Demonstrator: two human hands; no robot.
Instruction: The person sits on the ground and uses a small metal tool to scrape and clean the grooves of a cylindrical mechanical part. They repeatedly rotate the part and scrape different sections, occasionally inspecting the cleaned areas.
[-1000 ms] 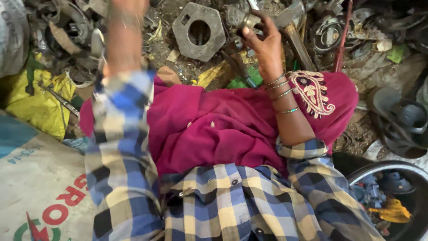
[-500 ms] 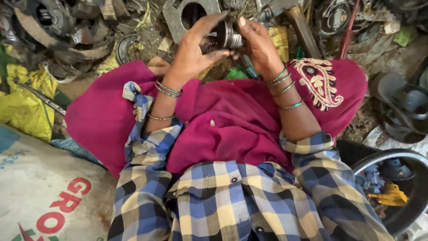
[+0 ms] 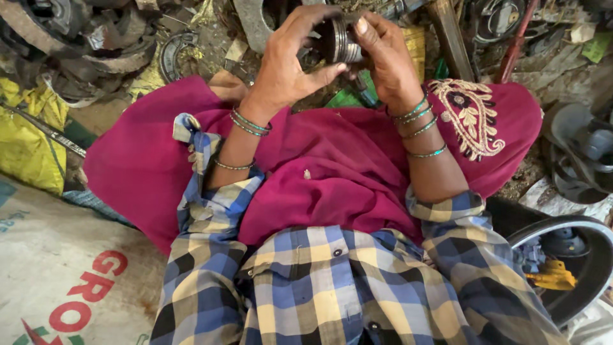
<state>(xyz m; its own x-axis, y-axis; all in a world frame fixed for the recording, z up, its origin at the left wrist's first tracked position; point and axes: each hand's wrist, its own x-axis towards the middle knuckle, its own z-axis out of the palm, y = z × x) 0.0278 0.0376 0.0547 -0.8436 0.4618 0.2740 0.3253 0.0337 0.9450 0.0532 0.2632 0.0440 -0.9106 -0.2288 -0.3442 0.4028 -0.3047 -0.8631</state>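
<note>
A: Two hands are up near the top of the view, and both hold one small round metal part [image 3: 343,40]. The left hand [image 3: 287,61] is curled around its left side, thumb under it and fingers over the top. The right hand [image 3: 386,54] is closed on its right side, with a fingertip pressed on the rim.

B: What does the part look like?

A: It is short and round like a thick ring, dark and greasy, with shiny grooves around it. It is in the air above the red cloth [image 3: 332,172] on the lap.

B: Is there room around it?

A: Not much. Just behind the hands lies a flat grey metal plate with a hole [image 3: 255,25]. A pile of old dark metal parts [image 3: 83,45] fills the ground to the left. A black bowl [image 3: 575,268] sits low on the right, well apart from the hands.
</note>
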